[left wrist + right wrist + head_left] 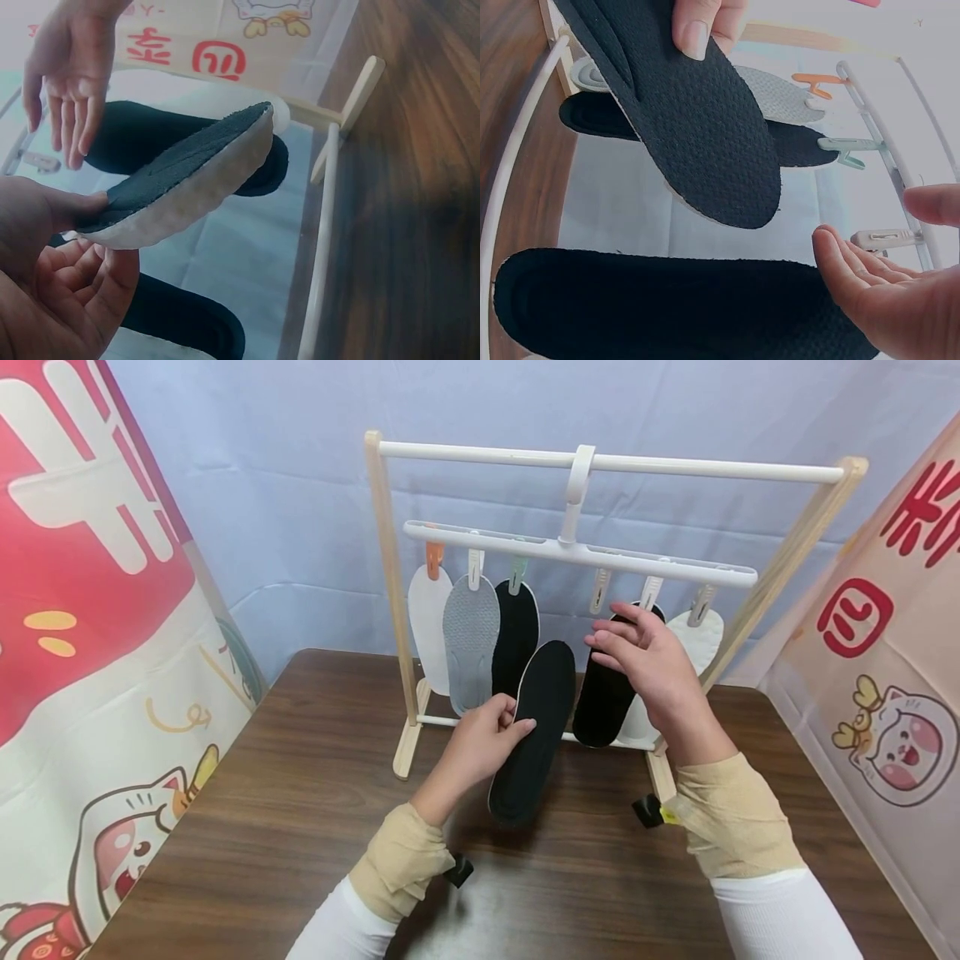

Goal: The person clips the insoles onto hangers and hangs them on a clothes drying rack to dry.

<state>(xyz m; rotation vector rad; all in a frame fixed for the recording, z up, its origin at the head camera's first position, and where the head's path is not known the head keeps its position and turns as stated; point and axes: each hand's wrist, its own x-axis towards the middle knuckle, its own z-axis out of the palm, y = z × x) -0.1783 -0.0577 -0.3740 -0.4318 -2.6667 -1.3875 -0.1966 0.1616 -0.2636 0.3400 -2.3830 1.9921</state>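
A black insole (543,718) with a pale underside is pinched at its edge between the thumb and fingers of my left hand (487,739). It tilts in front of the drying rack, toe end up. My right hand (656,672) is raised with its fingers extended, holding nothing. Beside its fingers hangs a pale clip (599,592) with nothing in it, seen also as a clip (886,239) in the right wrist view. Another black insole (602,706) hangs from its own clip, partly behind my right hand; whether the fingers touch it I cannot tell.
A white hanger (495,540) with several clips hooks over the wooden rack's top bar (690,467). At left hang a white insole (429,631), a grey insole (471,643) and a black insole (516,631). A white insole (701,639) hangs at right. The rack stands on a brown table (300,793).
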